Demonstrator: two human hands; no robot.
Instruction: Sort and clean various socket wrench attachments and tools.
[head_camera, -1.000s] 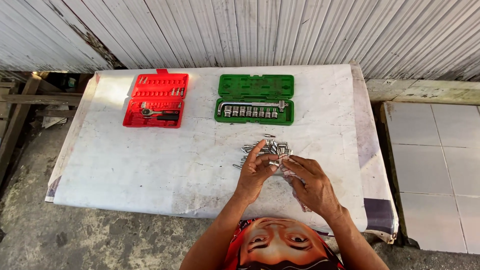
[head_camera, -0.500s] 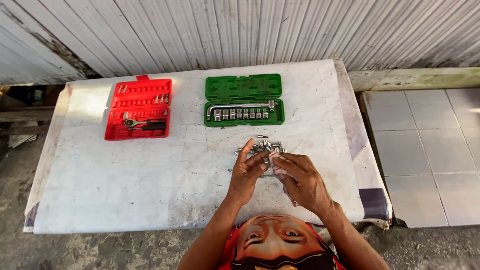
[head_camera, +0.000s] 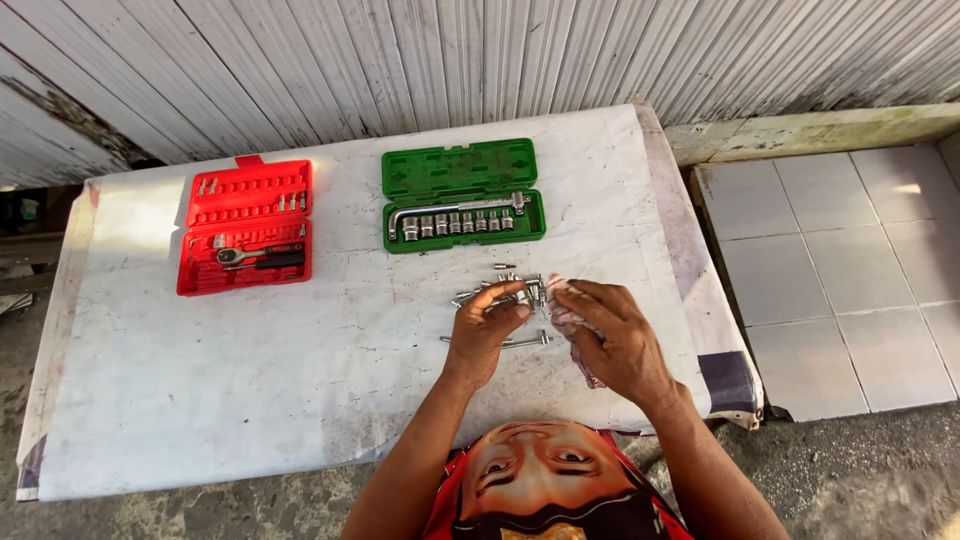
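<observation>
My left hand (head_camera: 482, 333) reaches into a pile of small metal sockets and bits (head_camera: 505, 288) on the white-covered table (head_camera: 300, 340), its fingertips closing on a small socket. My right hand (head_camera: 615, 340) holds a crumpled pale cloth (head_camera: 568, 316) just right of the pile. A thin metal extension bar (head_camera: 528, 341) lies on the table between my hands. Beyond the pile sits an open green socket case (head_camera: 461, 180) with a row of sockets and an L-shaped handle. An open red tool case (head_camera: 248, 227) with a ratchet lies to the far left.
A corrugated metal wall (head_camera: 480, 60) runs behind the table. Pale floor tiles (head_camera: 850, 260) lie to the right, below the table's right edge. Rough concrete ground shows at the front left. Part of a printed red garment appears at the bottom edge.
The view has shifted, so the table and cases sit further left in frame. My hands have drawn slightly apart: the left has dropped onto the socket pile, the right keeps the cloth.
</observation>
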